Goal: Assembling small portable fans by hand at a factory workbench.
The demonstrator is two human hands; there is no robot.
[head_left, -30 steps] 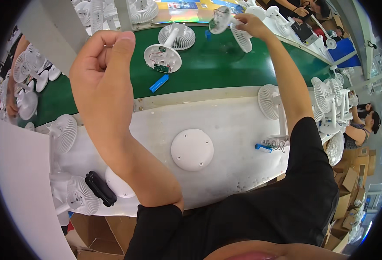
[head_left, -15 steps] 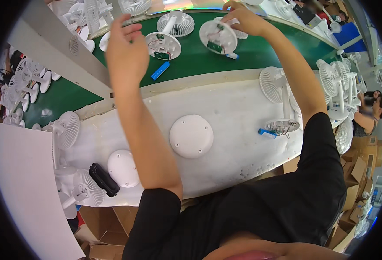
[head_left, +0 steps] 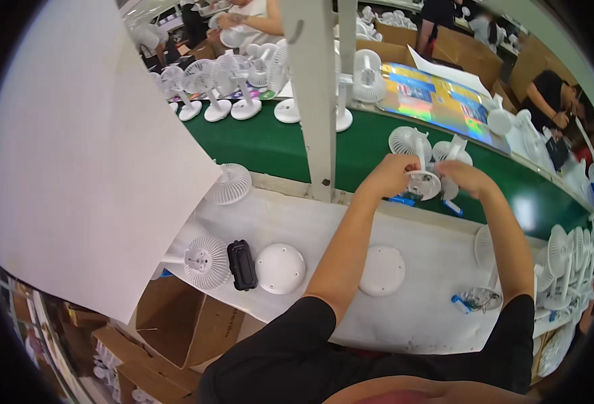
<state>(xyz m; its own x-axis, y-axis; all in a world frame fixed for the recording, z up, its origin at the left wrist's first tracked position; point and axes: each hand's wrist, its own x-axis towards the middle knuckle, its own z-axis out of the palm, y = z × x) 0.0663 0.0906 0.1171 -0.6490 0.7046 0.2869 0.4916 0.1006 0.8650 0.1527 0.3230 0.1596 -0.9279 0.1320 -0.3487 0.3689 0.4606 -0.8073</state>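
Note:
My left hand (head_left: 390,176) and my right hand (head_left: 464,179) meet over the green conveyor belt (head_left: 290,148), both closed around a small white fan (head_left: 423,176) with a round base and an upright stem. The left hand grips its left side, the right hand its right side. More white fan heads (head_left: 405,140) lie on the belt just behind it. Blue tools (head_left: 401,200) lie on the belt edge under my hands.
On the white bench (head_left: 438,316) lie two round white discs (head_left: 382,271), a black block (head_left: 241,264), white fans (head_left: 205,261) and a blue tool (head_left: 460,303). A white post (head_left: 318,101) rises at the belt edge. A large white sheet (head_left: 81,155) fills the left. Other people work beyond the belt.
My view has swung left. My left hand, raised and apart before, has come across to the fan that my right hand brought in from the far belt.

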